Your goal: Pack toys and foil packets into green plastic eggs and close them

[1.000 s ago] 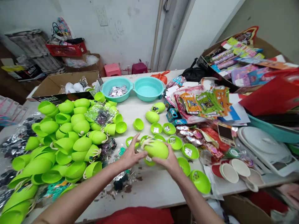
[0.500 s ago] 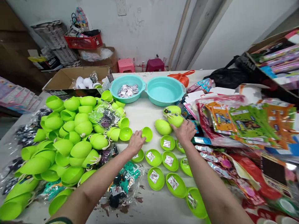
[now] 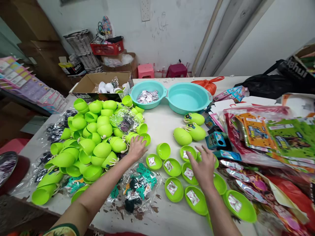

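White table (image 3: 162,126), paint chipped along near edge.
Two teal basins, touching, at far end: left basin (image 3: 136,95) holding silver sachets (image 3: 147,96); right basin (image 3: 188,98) bare inside.
Open cardboard box (image 3: 91,82) just left of basins, containing white rounded pieces (image 3: 105,87).
Orange bag (image 3: 209,84) and black bag (image 3: 261,86) at far right.
Stacked printed packets (image 3: 270,134) along right side; small teal carton (image 3: 215,140) beside them.
Clear bag of teal and black toy figures (image 3: 140,183) near front edge.
Red basket (image 3: 107,48), pink stool (image 3: 145,69) and magenta stool (image 3: 176,69) against back wall.

Glossy smooth plastic egg halves (image 3: 172,167); worn, scuffed painted table (image 3: 162,126).
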### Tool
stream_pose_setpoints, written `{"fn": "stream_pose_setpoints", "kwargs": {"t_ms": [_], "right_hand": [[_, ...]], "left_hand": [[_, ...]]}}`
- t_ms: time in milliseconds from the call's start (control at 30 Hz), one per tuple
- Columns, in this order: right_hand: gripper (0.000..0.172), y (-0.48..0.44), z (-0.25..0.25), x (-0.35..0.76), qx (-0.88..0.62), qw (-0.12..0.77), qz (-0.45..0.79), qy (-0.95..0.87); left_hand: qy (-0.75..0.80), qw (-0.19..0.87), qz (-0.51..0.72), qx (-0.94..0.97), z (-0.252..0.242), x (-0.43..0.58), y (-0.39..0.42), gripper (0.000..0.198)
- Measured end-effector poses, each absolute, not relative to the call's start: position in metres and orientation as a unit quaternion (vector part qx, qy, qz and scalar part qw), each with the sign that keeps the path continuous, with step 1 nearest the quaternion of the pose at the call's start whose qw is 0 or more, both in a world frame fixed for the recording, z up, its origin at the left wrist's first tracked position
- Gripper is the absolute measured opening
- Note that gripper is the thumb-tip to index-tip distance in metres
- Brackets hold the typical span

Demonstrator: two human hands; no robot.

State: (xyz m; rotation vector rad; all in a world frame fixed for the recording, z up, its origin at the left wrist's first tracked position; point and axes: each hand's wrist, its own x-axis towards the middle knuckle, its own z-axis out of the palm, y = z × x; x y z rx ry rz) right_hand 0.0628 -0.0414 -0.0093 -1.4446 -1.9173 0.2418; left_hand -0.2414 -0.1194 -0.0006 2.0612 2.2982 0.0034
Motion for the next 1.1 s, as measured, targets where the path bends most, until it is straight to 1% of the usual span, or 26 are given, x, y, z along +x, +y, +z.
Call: {"fn": "stream_pose_setpoints", "kwargs": {"t_ms": [133, 167, 233, 300, 333, 367, 400, 500, 567, 600, 633, 667, 700, 733, 767, 800, 833, 900, 933, 967, 1000, 1067, 1100], "right_hand": [[0.045, -0.097, -0.004, 0.063, -0.551, 0.36, 0.144, -0.739], [0.043, -0.109, -0.005, 0.065, -0.545, 0.363, 0.156, -0.74], [0.04, -0.127, -0.006, 0.07, -0.531, 0.367, 0.178, -0.742], [0.037, -0.141, -0.008, 0.074, -0.526, 0.365, 0.204, -0.741], [0.036, -0.146, -0.008, 0.074, -0.528, 0.362, 0.217, -0.737], [0.035, -0.15, -0.007, 0.075, -0.53, 0.361, 0.228, -0.732], [0.034, -0.153, -0.006, 0.074, -0.533, 0.361, 0.238, -0.727], [0.03, -0.16, 0.004, 0.067, -0.543, 0.369, 0.267, -0.706], [0.029, -0.163, 0.013, 0.054, -0.548, 0.383, 0.305, -0.679], [0.033, -0.164, 0.019, 0.044, -0.546, 0.398, 0.338, -0.655], [0.044, -0.165, 0.025, 0.033, -0.538, 0.42, 0.381, -0.624], [0.062, -0.165, 0.03, 0.02, -0.52, 0.449, 0.432, -0.584], [0.083, -0.164, 0.036, 0.006, -0.494, 0.479, 0.484, -0.541], [0.102, -0.162, 0.04, -0.008, -0.46, 0.502, 0.534, -0.501], [0.11, -0.16, 0.044, -0.02, -0.431, 0.512, 0.581, -0.463], [0.108, -0.157, 0.046, -0.031, -0.415, 0.505, 0.628, -0.423], [0.095, -0.155, 0.047, -0.04, -0.415, 0.492, 0.666, -0.378], [0.057, -0.151, 0.045, -0.051, -0.451, 0.469, 0.703, -0.288], [0.043, -0.15, 0.042, -0.054, -0.475, 0.469, 0.702, -0.249], [0.037, -0.152, 0.039, -0.057, -0.498, 0.477, 0.691, -0.217], [0.034, -0.155, 0.036, -0.059, -0.514, 0.487, 0.679, -0.194], [0.033, -0.169, 0.03, -0.064, -0.533, 0.494, 0.669, -0.157], [0.033, -0.179, 0.027, -0.068, -0.539, 0.492, 0.669, -0.14]], "left_hand": [[0.791, -0.008, 0.026, 0.612, 0.011, -0.278, -0.114, 0.039], [0.809, -0.023, 0.032, 0.587, 0.017, -0.291, -0.109, 0.045], [0.851, -0.045, 0.035, 0.523, 0.029, -0.319, -0.095, 0.063], [0.885, -0.027, 0.015, 0.465, 0.038, -0.343, -0.078, 0.08], [0.893, -0.007, 0.002, 0.449, 0.041, -0.352, -0.071, 0.082], [0.896, 0.014, -0.01, 0.443, 0.043, -0.359, -0.064, 0.078], [0.895, 0.03, -0.016, 0.446, 0.045, -0.363, -0.06, 0.07], [0.892, 0.039, -0.006, 0.45, 0.055, -0.368, -0.059, 0.037], [0.894, 0.02, 0.009, 0.447, 0.066, -0.362, -0.072, 0.033], [0.892, 0.002, 0.032, 0.452, 0.073, -0.355, -0.082, 0.034], [0.883, -0.011, 0.063, 0.465, 0.079, -0.343, -0.096, 0.035], [0.863, -0.017, 0.113, 0.492, 0.085, -0.328, -0.111, 0.035], [0.827, 0.0, 0.171, 0.535, 0.089, -0.309, -0.128, 0.032], [0.778, 0.049, 0.222, 0.586, 0.09, -0.287, -0.146, 0.027], [0.719, 0.12, 0.259, 0.634, 0.09, -0.263, -0.163, 0.025], [0.665, 0.192, 0.281, 0.665, 0.088, -0.239, -0.179, 0.025], [0.632, 0.239, 0.295, 0.676, 0.084, -0.218, -0.192, 0.025], [0.636, 0.254, 0.315, 0.658, 0.075, -0.186, -0.213, 0.025], [0.656, 0.24, 0.325, 0.638, 0.071, -0.176, -0.22, 0.021], [0.677, 0.225, 0.333, 0.617, 0.067, -0.169, -0.226, 0.022], [0.694, 0.214, 0.34, 0.598, 0.064, -0.165, -0.231, 0.037], [0.717, 0.203, 0.36, 0.561, 0.061, -0.16, -0.24, 0.079], [0.722, 0.202, 0.373, 0.547, 0.061, -0.159, -0.243, 0.087]]}}
